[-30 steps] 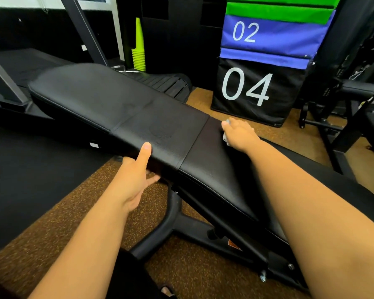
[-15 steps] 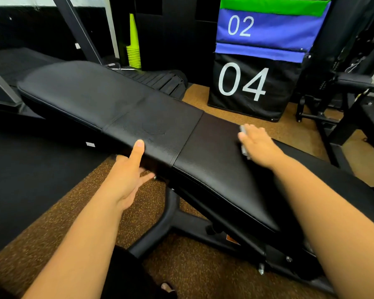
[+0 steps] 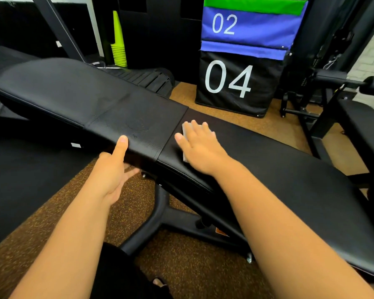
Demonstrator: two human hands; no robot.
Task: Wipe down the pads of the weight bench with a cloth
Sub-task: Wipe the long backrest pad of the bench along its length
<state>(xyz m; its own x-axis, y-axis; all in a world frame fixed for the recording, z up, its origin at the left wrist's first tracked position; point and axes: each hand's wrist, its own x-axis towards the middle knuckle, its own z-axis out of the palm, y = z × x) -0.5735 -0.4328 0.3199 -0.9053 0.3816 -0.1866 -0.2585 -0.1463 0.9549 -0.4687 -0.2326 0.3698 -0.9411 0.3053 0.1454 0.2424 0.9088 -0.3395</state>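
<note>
A black weight bench runs across the view, its long back pad on the left and its seat pad on the right, with a narrow gap between them. My right hand lies flat on the left end of the seat pad, pressing a small grey cloth whose edge shows beyond the fingers. My left hand grips the near edge of the back pad, thumb on top and fingers underneath.
The bench's black steel frame stands on speckled brown rubber floor. Behind are stacked soft boxes marked 04 and 02, a stack of lime cones, a treadmill belt, and another machine at right.
My right hand slid with the cloth from the far side of the seat pad toward me and left, to just beside the gap. My left hand kept its grip.
</note>
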